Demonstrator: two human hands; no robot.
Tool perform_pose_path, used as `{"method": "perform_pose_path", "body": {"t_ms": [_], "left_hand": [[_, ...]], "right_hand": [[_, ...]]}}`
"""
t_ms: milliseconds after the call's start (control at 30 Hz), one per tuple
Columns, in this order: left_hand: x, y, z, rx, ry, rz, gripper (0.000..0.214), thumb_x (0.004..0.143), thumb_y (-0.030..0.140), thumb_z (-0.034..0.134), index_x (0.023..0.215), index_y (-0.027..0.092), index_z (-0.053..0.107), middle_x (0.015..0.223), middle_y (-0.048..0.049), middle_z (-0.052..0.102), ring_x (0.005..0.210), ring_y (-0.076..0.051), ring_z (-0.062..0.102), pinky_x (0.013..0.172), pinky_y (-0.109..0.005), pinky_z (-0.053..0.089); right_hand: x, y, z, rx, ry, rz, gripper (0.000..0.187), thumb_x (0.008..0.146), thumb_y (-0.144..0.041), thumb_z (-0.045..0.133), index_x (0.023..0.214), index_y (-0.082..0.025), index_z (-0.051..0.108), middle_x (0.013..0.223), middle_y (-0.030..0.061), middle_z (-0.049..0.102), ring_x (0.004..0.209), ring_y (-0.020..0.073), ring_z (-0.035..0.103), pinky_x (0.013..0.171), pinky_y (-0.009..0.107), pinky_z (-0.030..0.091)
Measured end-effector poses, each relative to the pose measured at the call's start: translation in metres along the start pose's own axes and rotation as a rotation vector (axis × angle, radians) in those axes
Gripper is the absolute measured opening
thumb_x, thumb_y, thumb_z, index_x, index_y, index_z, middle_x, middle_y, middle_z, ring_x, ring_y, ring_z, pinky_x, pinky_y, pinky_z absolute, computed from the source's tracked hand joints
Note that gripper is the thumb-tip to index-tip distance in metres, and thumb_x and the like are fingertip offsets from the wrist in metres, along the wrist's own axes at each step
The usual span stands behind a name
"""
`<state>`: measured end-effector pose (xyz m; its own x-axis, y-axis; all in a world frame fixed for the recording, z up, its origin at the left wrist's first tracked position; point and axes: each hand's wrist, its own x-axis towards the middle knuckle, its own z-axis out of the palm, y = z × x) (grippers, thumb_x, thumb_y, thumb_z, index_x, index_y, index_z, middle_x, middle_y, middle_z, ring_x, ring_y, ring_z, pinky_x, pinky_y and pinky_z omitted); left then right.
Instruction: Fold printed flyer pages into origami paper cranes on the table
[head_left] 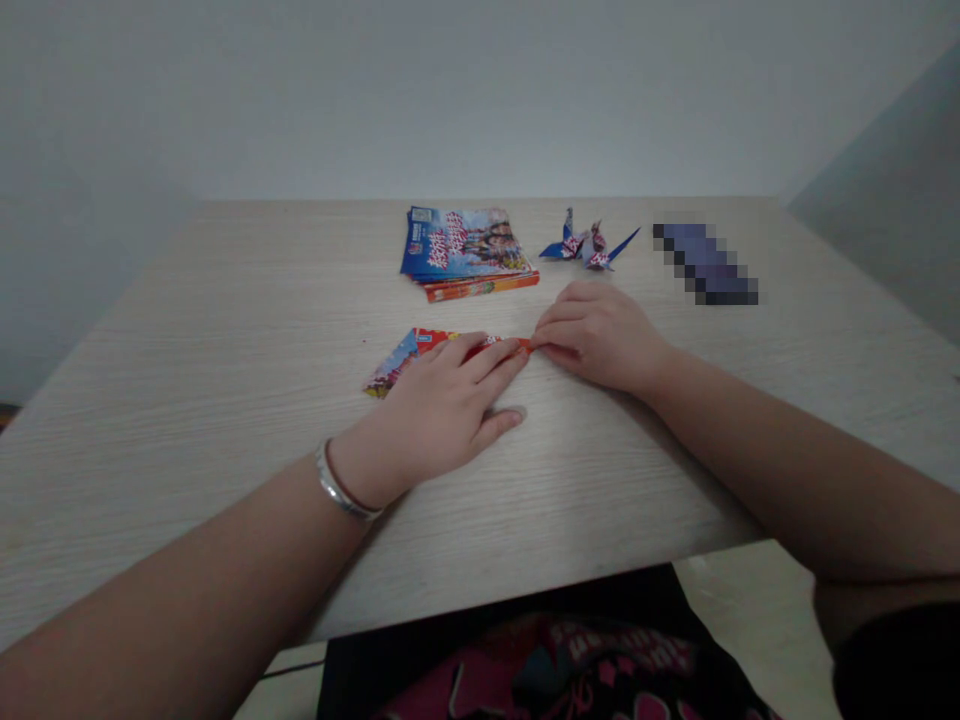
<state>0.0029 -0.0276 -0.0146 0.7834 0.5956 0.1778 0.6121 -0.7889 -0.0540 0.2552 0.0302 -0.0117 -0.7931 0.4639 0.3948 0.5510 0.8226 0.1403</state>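
Note:
A folded piece of printed paper (395, 366), blue on its left part and red-orange along the top, lies on the table in front of me. Flat across it rests my left hand (450, 400), fingers stretched out and a silver bangle on the wrist; the hand covers much of the paper. My right hand (596, 335) pinches the narrow orange tip at the paper's right end between thumb and fingers. Just beyond that hand stand folded paper cranes (581, 248) in blue and white print.
Behind my left hand is a stack of printed leaflets (461, 243), with an orange folded strip (484, 287) along its near edge. A blurred-out dark rectangular object (705, 262) lies at the back right. The pale wooden table (225, 320) meets a wall at its far edge.

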Motion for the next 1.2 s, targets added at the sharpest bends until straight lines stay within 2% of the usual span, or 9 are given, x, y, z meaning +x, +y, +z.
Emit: {"method": "perform_pose_path", "body": {"t_ms": [167, 400, 667, 933, 1033, 1133, 1200], "left_hand": [[0.0, 0.0, 0.0, -0.014, -0.006, -0.007, 0.068, 0.109, 0.055, 0.033, 0.159, 0.01, 0.045, 0.161, -0.0116, 0.052, 0.133, -0.037, 0.053, 0.115, -0.053, 0.047], [0.001, 0.002, -0.002, 0.0, -0.011, -0.03, 0.068, 0.109, 0.055, 0.034, 0.158, 0.009, 0.047, 0.16, -0.012, 0.054, 0.133, -0.038, 0.054, 0.114, -0.054, 0.048], [0.002, 0.004, -0.002, -0.007, 0.038, -0.03, 0.056, 0.109, 0.038, 0.036, 0.154, 0.009, 0.052, 0.157, -0.0137, 0.057, 0.132, -0.035, 0.055, 0.112, -0.054, 0.049], [0.003, 0.005, -0.004, 0.014, 0.033, -0.024, 0.054, 0.108, 0.038, 0.039, 0.151, 0.009, 0.054, 0.154, -0.0131, 0.059, 0.13, -0.035, 0.056, 0.111, -0.053, 0.049], [0.004, 0.004, -0.003, 0.017, 0.027, -0.024, 0.054, 0.108, 0.038, 0.039, 0.152, 0.009, 0.054, 0.153, -0.0133, 0.06, 0.129, -0.035, 0.057, 0.111, -0.052, 0.05], [0.004, 0.004, -0.004, 0.018, 0.03, -0.027, 0.054, 0.108, 0.037, 0.039, 0.152, 0.009, 0.054, 0.152, -0.013, 0.061, 0.13, -0.035, 0.057, 0.111, -0.052, 0.05], [0.004, 0.003, -0.004, 0.019, 0.033, -0.02, 0.054, 0.108, 0.037, 0.039, 0.152, 0.008, 0.055, 0.152, -0.0134, 0.061, 0.129, -0.035, 0.057, 0.111, -0.052, 0.05]], "right_hand": [[0.0, 0.0, -0.001, 0.026, -0.028, 0.043, 0.025, 0.1, -0.023, 0.057, 0.096, -0.02, 0.082, 0.096, 0.005, 0.082, 0.09, 0.0236, 0.064, 0.083, 0.038, 0.043], [-0.006, 0.008, -0.006, 0.134, -0.041, 0.182, 0.018, 0.093, -0.024, 0.064, 0.094, -0.022, 0.082, 0.086, 0.0063, 0.08, 0.085, 0.0238, 0.069, 0.081, 0.037, 0.045], [-0.005, 0.006, -0.01, 0.139, -0.052, 0.104, 0.022, 0.097, -0.025, 0.061, 0.096, -0.025, 0.083, 0.097, 0.002, 0.084, 0.09, 0.0214, 0.072, 0.089, 0.038, 0.044], [-0.004, 0.002, -0.01, 0.058, -0.063, 0.088, 0.02, 0.095, -0.025, 0.062, 0.092, -0.024, 0.082, 0.095, 0.0031, 0.083, 0.089, 0.0221, 0.067, 0.086, 0.039, 0.04], [-0.005, 0.001, -0.007, 0.033, -0.028, 0.068, 0.021, 0.095, -0.025, 0.062, 0.1, -0.024, 0.082, 0.092, 0.0038, 0.081, 0.088, 0.0226, 0.065, 0.084, 0.039, 0.04], [-0.004, 0.0, -0.006, 0.029, -0.029, 0.027, 0.024, 0.096, -0.027, 0.061, 0.107, -0.025, 0.082, 0.098, 0.0038, 0.082, 0.092, 0.0231, 0.064, 0.084, 0.039, 0.041], [-0.003, 0.0, -0.007, 0.042, -0.049, 0.012, 0.023, 0.097, -0.027, 0.061, 0.104, -0.025, 0.083, 0.102, 0.0035, 0.082, 0.092, 0.0227, 0.064, 0.085, 0.038, 0.041]]}}
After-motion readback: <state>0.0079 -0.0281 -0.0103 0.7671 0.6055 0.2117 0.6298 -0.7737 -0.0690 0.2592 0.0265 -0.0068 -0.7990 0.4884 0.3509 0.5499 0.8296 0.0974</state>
